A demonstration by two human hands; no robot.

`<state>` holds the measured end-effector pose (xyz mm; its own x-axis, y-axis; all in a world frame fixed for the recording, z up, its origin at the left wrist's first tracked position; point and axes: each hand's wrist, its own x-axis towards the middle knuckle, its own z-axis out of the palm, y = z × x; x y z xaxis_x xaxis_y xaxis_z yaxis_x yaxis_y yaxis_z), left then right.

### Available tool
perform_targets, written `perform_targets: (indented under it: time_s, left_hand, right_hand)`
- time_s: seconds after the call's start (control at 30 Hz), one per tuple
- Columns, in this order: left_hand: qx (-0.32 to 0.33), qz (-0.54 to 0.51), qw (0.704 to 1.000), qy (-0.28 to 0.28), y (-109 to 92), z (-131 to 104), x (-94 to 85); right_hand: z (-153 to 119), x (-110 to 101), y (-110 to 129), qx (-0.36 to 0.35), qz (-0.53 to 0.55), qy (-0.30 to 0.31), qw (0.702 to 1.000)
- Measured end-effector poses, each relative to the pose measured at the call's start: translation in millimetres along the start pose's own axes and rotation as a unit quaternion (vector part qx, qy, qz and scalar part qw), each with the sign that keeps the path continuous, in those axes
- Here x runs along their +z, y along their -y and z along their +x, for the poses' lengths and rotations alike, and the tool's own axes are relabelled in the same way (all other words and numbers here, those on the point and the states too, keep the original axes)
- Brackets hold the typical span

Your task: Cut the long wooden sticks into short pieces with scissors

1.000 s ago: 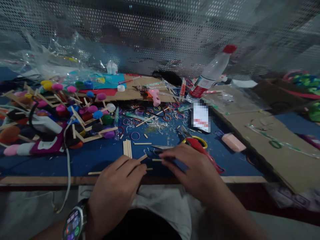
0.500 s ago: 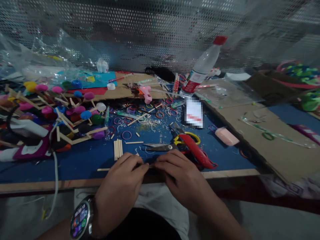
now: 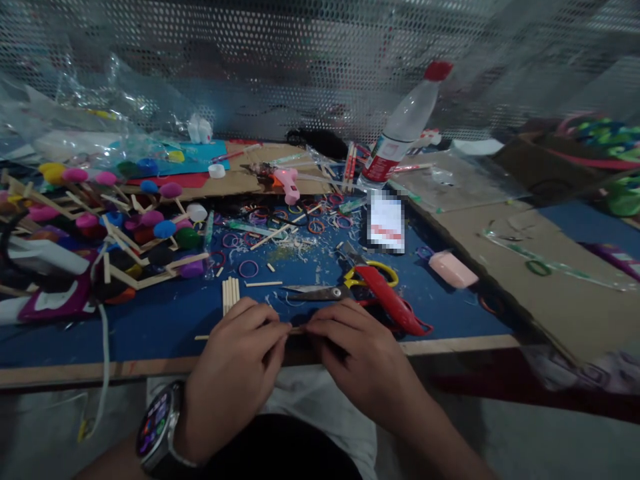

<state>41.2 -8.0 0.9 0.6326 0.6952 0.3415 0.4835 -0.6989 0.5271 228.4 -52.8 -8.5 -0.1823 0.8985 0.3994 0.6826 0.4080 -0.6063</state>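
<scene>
Just beyond the left hand (image 3: 240,363), upright-laid wooden sticks (image 3: 231,292) could scatter if knuckles push forward. Both hands pinch a thin wooden stick (image 3: 297,329) between them; uneven pressure could snap it. Beyond the right hand (image 3: 363,350), red-handled scissors (image 3: 389,301) could nick straying fingers.

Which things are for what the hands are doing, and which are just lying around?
Probably in the job:
small wooden stick, between the left hand and right hand
row of sticks, by the left hand
scissors, perhaps, near the right hand

Probably just lying about:
bottle
phone
plastic bags
</scene>
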Motion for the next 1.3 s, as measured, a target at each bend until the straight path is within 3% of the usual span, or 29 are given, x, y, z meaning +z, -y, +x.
perform_targets:
  time_s: [0.13, 0.27, 0.37, 0.53, 0.83, 1.0, 1.13, 1.3]
  left_hand:
    - [0.0, -0.006, 1.0, 0.0, 0, 1, 2.4]
    - [0.0, -0.001, 1.0, -0.01, 0, 2, 5.9]
    - [0.0, 0.001, 1.0, -0.006, 0, 4, 7.8]
    - [0.006, -0.01, 1.0, -0.008, 0, 5, 8.8]
    - [0.01, -0.014, 1.0, -0.004, -1, 7, 6.4]
    - [0.004, -0.025, 1.0, -0.002, 0, 7, 7.0]
    - [-0.004, -0.024, 1.0, 0.002, 0, 7, 8.6]
    - [-0.004, -0.007, 1.0, 0.006, -3, 8, 12.6]
  right_hand:
    - [-8, -17, -3, 0.0, -0.05, -0.033, 0.998]
    - [-20, -44, -17, 0.053, -0.181, -0.158, 0.969]
    - [-26, -55, -32, 0.113, -0.264, -0.148, 0.946]
    - [-29, -48, -45, 0.132, -0.252, -0.08, 0.955]
    - [-24, -42, -46, 0.164, -0.226, -0.089, 0.956]
    - [-25, -44, -40, 0.151, -0.222, -0.151, 0.951]
    - [-27, -40, -30, 0.145, -0.17, -0.173, 0.959]
    - [-27, -25, -19, 0.158, -0.091, -0.159, 0.97]
